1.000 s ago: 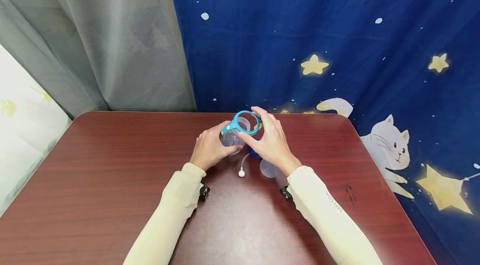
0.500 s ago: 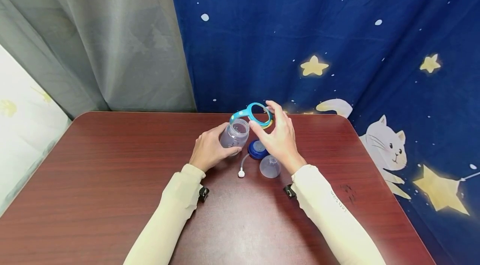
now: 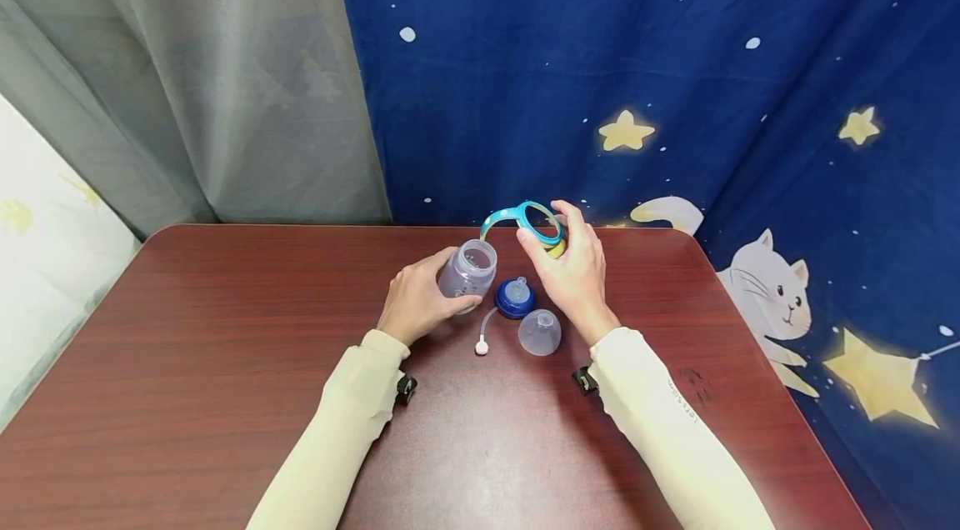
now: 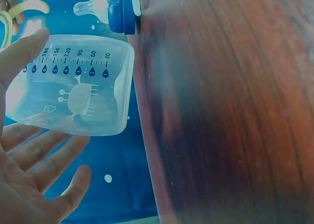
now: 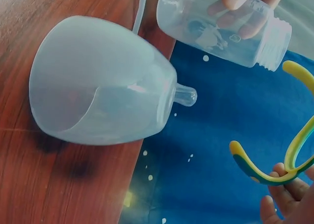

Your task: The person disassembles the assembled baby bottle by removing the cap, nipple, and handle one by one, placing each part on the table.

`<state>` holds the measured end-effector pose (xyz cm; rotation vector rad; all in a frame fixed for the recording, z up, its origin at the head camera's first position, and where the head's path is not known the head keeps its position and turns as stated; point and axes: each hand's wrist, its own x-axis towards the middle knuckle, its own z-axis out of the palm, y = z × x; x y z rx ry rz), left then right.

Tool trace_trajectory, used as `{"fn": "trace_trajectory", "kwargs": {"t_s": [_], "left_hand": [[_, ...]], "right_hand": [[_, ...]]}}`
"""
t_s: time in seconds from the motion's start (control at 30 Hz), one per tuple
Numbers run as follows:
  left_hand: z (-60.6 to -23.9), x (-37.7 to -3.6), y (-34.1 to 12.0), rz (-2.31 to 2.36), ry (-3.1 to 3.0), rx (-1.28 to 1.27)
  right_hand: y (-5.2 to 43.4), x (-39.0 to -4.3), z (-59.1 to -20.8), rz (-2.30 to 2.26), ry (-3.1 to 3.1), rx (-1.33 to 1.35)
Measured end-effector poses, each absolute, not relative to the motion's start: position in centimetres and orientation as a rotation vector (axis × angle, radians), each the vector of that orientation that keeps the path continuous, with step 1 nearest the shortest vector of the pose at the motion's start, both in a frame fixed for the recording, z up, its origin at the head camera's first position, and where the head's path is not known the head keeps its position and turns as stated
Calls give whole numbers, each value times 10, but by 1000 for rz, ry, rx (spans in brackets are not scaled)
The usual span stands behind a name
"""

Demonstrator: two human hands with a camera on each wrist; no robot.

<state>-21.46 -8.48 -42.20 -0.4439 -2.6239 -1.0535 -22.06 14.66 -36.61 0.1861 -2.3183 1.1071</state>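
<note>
In the head view my left hand [image 3: 420,297] grips a clear plastic baby bottle [image 3: 468,273] by its side, thumb in front. Its neck is uncovered and tilts a little rightward; a printed scale shows on the bottle [image 4: 73,87] in the left wrist view. My right hand [image 3: 576,276] pinches a blue-and-yellow bottle handle [image 3: 500,217], a ring with curved arms, held up apart from the neck. Between the hands, a blue bottle collar [image 3: 515,301] with a clear teat stands on the table. From it a thin straw runs to a white weighted end [image 3: 482,346].
A translucent dome cap [image 3: 539,334] stands on the table close to the collar, below my right hand. The brown table [image 3: 225,363] reaches back to a blue star-patterned curtain [image 3: 510,97] and a grey curtain [image 3: 247,80].
The handle ring has come away from over the bottle's neck and moved right with my right hand, exposing the neck, collar and cap. My left hand holds the bottle in nearly the same place.
</note>
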Motion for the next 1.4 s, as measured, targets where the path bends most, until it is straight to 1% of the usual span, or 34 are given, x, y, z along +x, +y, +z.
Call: {"fn": "trace_trajectory", "kwargs": {"t_s": [0.3,0.7,1.2,1.4], "left_hand": [[-425,-213,-85,-1058,-2622,-441],[-424,-213,-85,-1078,-2618,-429],[-423,-213,-86,-1048,-2623,-424],[-422,-214,-87,-1047,-2626,-434]], "right_hand": [[152,-223,-373,1084,-2371,96],[163,-224,-384,993,-2459,-188],[180,-229,-409,887,-2643,-367],[184,-229,-415,840,-2721,-390]]}}
